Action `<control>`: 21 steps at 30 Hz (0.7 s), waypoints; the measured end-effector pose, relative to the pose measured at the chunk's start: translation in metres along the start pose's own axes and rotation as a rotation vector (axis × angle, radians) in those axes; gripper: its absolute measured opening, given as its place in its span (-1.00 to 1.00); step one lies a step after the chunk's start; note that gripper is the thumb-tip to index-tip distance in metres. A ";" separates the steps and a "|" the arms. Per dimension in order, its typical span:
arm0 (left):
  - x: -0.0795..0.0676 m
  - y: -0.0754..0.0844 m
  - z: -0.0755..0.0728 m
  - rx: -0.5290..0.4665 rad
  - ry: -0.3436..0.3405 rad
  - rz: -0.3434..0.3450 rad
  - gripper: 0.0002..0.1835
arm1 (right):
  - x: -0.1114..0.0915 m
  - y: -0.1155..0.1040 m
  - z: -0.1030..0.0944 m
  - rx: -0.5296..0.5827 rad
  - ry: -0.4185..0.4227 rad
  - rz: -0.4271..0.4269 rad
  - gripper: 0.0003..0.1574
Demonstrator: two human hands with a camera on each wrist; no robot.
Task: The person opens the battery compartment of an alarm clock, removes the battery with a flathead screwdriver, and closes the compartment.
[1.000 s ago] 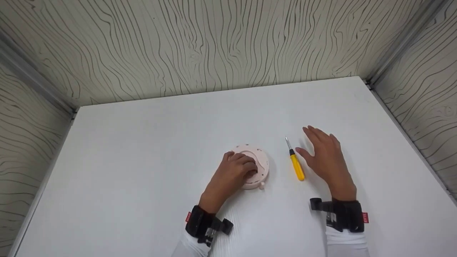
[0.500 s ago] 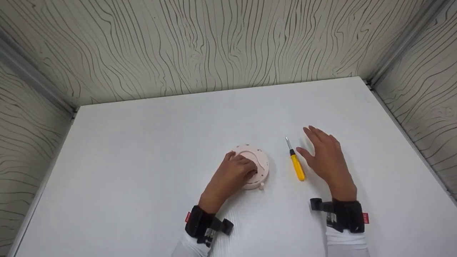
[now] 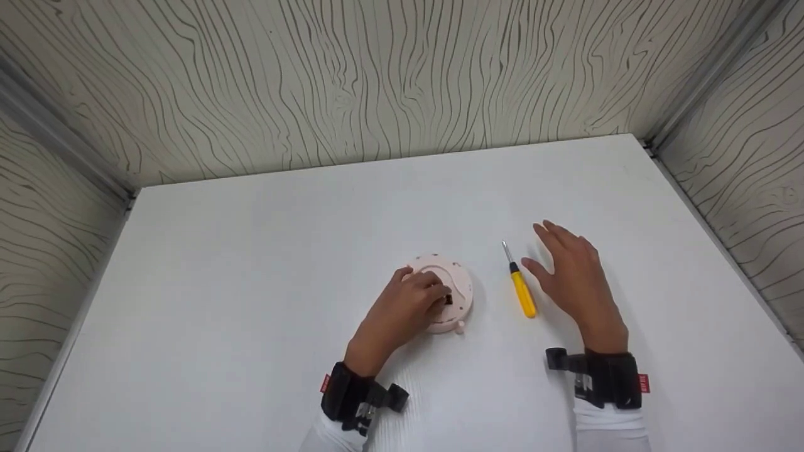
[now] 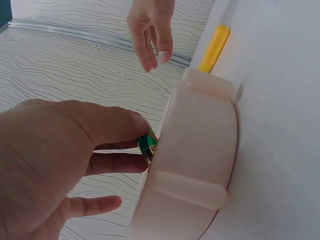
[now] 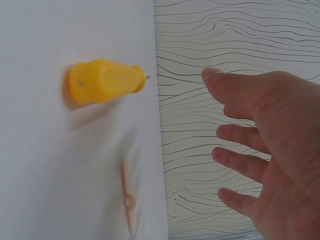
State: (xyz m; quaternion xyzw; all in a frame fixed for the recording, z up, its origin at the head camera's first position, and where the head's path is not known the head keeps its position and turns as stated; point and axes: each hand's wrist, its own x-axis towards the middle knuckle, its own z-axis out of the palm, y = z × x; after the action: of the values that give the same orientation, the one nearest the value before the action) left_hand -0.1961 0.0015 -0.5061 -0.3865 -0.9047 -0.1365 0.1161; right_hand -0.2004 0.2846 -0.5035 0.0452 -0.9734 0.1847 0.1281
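My left hand (image 3: 411,304) is over a round pale pink plastic device (image 3: 463,282) lying flat on the table. In the left wrist view, its thumb and finger pinch a small green and dark battery (image 4: 148,144) at the device's face; the battery's lower part is hidden. A dark opening (image 3: 448,299) shows in the device beside the fingertips. My right hand (image 3: 575,276) holds nothing, fingers spread and relaxed. To its left lies a yellow-handled screwdriver (image 3: 523,292), metal tip pointing away from me.
A thin pink plastic piece (image 5: 125,187) with a small bump lies on the table (image 3: 251,282) in the right wrist view, hidden in the head view. Wood-patterned walls (image 3: 377,81) border the white table at the back and both sides.
My left hand has drawn back slightly to the left, and the dark opening in the device shows more. My right hand and the screwdriver have stayed put.
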 end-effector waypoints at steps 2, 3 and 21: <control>0.000 0.000 -0.001 -0.002 -0.006 0.000 -0.86 | 0.000 0.000 0.000 0.000 -0.003 0.004 -0.22; -0.001 0.000 -0.001 -0.004 -0.007 -0.001 -0.86 | 0.000 0.000 0.000 0.000 -0.005 0.006 -0.22; -0.004 -0.007 -0.012 -0.007 -0.011 -0.069 -0.84 | 0.000 0.000 -0.001 0.004 0.010 -0.007 -0.24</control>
State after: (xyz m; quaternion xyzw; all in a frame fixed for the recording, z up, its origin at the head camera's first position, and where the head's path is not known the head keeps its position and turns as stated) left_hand -0.1970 -0.0100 -0.4971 -0.3564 -0.9176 -0.1414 0.1048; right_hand -0.2004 0.2847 -0.5021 0.0479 -0.9722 0.1866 0.1334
